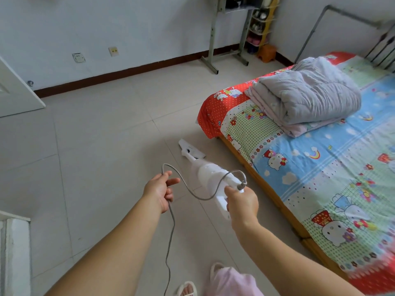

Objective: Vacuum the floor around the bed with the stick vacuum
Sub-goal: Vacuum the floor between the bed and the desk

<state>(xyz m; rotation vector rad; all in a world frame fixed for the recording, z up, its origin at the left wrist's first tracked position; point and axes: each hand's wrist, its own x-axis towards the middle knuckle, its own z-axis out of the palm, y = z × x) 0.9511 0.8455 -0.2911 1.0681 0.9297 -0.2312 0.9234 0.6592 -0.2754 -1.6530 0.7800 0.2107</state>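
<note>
A white stick vacuum (208, 174) slants down to the tiled floor, and its flat floor head (190, 149) rests on the tiles beside the bed's near corner. My right hand (241, 202) grips the vacuum's handle at its upper end. A grey power cord (171, 223) leaves the handle, loops to the left and hangs down toward the floor. My left hand (161, 190) holds this cord loosely between thumb and curled fingers. The low wooden bed (267, 184) with a cartoon-print sheet lies to the right.
A folded grey quilt (310, 99) lies on the bed. A metal-legged table (226, 28), a shoe rack (259, 26) and an orange stool (267, 52) stand at the far wall. A white door (15, 90) is at the left. My slippered feet (201, 280) are at the bottom.
</note>
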